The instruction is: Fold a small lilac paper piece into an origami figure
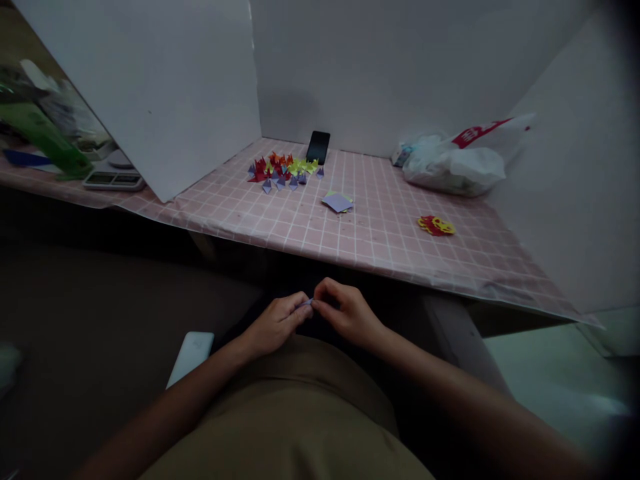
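A small piece of folded lilac paper [307, 303] is pinched between both hands, above my lap and in front of the table edge. My left hand [279, 321] grips it from the left, thumb on top. With thumb and index fingertips my right hand [347, 311] holds its right tip. Most of the paper is hidden by the fingers. On the table beyond lies a short stack of square paper [337, 202], lilac on top. Farther back stands a cluster of small folded paper figures [280, 170] in red, orange, yellow and lilac.
A black phone [319, 147] lies at the back of the pink checked table [380, 230]. To the right are a white plastic bag [453, 167] and red and yellow cut-out pieces [436, 225]. White panels enclose the table. A white power bank-like slab [193, 353] sits beside my left forearm.
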A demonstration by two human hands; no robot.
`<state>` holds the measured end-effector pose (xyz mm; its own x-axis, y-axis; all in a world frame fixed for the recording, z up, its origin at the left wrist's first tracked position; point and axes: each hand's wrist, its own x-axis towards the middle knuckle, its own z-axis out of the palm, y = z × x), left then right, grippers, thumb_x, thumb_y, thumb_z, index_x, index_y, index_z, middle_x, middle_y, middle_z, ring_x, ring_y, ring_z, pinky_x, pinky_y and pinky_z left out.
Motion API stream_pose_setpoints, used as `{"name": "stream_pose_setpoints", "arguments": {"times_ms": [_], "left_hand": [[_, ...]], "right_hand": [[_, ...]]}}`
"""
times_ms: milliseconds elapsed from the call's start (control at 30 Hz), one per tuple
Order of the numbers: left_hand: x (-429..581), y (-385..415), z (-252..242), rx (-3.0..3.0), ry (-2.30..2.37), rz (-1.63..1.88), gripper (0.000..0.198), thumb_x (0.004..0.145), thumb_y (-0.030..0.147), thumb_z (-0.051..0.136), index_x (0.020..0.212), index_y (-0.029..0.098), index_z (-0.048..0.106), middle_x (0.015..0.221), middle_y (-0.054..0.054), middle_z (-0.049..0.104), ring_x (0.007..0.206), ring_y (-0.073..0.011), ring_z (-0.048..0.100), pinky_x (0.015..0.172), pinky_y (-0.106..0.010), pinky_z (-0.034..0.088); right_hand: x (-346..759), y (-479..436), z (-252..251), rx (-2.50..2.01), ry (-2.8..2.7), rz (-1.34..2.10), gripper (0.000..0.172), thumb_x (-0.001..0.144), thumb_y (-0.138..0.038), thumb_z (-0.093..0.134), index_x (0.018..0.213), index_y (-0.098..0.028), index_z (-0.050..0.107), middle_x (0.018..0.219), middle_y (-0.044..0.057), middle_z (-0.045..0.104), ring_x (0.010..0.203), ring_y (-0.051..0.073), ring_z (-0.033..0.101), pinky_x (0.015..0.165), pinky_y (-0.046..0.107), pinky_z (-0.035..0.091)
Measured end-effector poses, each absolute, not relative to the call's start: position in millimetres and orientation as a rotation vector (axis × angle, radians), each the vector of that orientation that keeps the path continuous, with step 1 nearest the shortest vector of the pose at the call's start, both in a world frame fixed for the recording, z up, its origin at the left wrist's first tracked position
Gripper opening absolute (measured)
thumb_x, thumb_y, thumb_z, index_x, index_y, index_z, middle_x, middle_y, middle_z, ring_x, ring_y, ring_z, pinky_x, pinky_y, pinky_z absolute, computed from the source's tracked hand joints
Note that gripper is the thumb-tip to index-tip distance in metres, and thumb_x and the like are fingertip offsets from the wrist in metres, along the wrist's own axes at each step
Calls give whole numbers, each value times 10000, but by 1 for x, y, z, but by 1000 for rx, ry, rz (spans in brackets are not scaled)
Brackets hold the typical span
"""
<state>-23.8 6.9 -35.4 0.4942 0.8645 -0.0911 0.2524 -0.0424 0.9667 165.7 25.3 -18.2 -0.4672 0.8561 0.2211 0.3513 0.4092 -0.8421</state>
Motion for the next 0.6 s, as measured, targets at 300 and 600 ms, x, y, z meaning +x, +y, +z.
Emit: {"name": "stream_pose_setpoints", "arguments": {"times_ms": [300, 600], "left_hand": [[-24, 7, -35, 1568, 998, 629, 270, 939, 398, 470, 795, 178, 534, 684, 33, 473, 607, -115, 430, 558, -240, 343], [-25, 8, -37, 1442, 1011, 772, 290, 936, 417, 494, 793, 176, 569, 602, 52, 468, 525, -92, 407, 509, -223, 318]], "right_hand": [[168, 29, -17, -1025, -2039, 1136, 124, 875, -202, 565, 758, -166, 586, 664, -15, 573, 610, 115, 490, 571, 234, 371], [169, 26, -17, -1064, -2033, 1175, 264, 949, -271, 459, 714, -178, 534, 610, -11, 541, 534, 113, 495, 521, 237, 365]]}}
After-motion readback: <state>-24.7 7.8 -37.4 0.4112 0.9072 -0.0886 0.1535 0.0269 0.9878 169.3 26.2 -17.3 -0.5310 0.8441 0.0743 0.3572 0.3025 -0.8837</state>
